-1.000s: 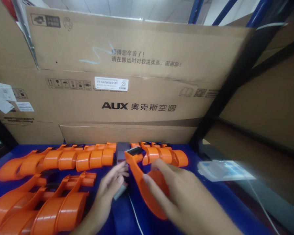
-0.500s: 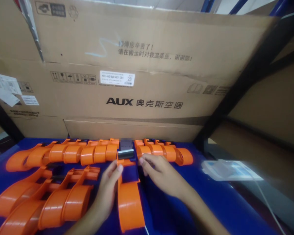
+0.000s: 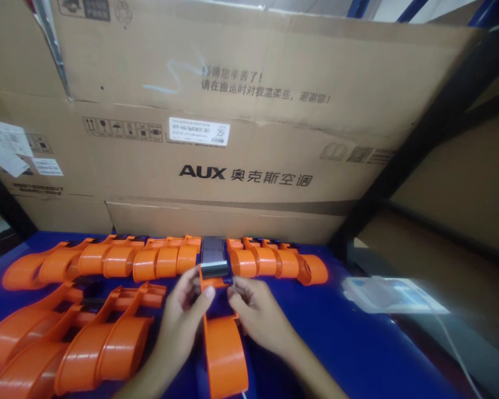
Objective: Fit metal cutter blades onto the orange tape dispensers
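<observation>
An orange plastic tape-dispenser shell (image 3: 223, 354) lies lengthwise on the blue table (image 3: 341, 343), its metal-toothed blade end (image 3: 214, 270) pointing away from me. My left hand (image 3: 183, 318) grips the shell's front end from the left, thumb pressed near the blade. From the right, my right hand (image 3: 255, 316) pinches the same front end with curled fingers. Both hands close on the shell just behind the blade.
A row of orange shells (image 3: 149, 260) lines the back of the table, with more orange shells (image 3: 66, 343) stacked at the front left. Large AUX cardboard boxes (image 3: 241, 127) stand behind. A clear plastic packet (image 3: 393, 293) lies at the right, beside a dark shelf post (image 3: 403, 160).
The shell was turned from tilted on its side to lying flat and straight. My right hand came off its body to the front end, and both hands closed in near the blade.
</observation>
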Action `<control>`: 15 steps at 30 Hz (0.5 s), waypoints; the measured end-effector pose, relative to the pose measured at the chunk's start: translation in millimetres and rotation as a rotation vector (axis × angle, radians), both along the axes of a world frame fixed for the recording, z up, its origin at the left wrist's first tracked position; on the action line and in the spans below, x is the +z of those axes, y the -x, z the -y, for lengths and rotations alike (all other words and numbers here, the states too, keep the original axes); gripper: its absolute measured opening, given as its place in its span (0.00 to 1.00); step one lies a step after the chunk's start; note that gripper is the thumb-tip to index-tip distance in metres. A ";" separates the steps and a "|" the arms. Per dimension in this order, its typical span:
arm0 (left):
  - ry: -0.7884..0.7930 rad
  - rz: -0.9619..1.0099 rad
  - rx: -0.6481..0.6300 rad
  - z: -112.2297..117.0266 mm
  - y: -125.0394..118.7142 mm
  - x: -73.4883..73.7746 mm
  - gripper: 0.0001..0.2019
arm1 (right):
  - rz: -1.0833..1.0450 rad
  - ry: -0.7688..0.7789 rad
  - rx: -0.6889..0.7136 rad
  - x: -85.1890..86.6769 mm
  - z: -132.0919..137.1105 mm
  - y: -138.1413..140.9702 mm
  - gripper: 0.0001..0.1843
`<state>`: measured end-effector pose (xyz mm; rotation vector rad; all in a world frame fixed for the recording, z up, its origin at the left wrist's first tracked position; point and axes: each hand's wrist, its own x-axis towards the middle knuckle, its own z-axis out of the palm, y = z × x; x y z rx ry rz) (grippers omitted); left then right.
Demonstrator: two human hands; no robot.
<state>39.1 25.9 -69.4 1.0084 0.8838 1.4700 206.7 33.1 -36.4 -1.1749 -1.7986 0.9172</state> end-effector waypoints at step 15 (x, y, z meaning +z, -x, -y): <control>0.106 -0.043 0.142 3.5 2.0 0.2 0.24 | 0.021 -0.056 -0.129 -4.6 13.5 11.4 0.14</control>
